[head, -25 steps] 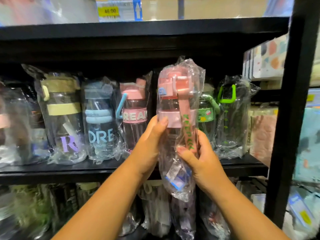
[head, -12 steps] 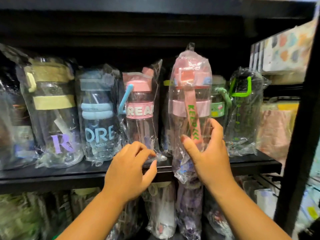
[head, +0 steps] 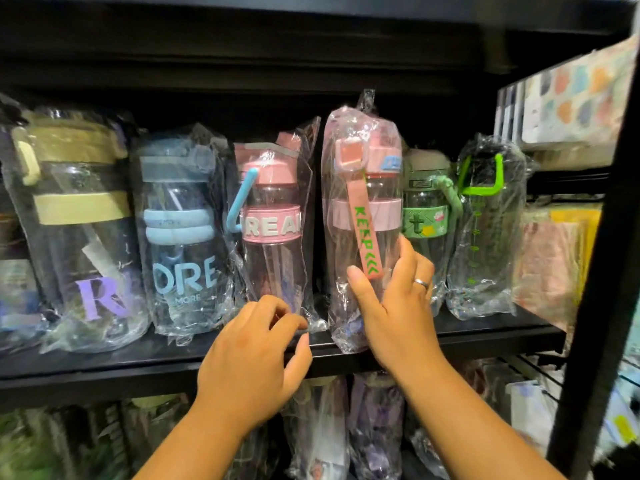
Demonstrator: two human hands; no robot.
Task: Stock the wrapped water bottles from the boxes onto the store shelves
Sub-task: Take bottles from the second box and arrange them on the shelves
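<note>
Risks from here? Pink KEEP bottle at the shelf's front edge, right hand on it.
1. The pink KEEP bottle stands near the front edge of the shelf, with its loose wrap hanging over. Released there, it may tip forward.
2. It sits tight between the DREAM bottle and the green bottle. Pushing it back may topple a neighbour.
3. The right hand grips slick wrap, which may slip.

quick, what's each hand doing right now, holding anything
left hand: loosely curled at the shelf edge, holding nothing
right hand: gripping the wrapped pink KEEP bottle
</note>
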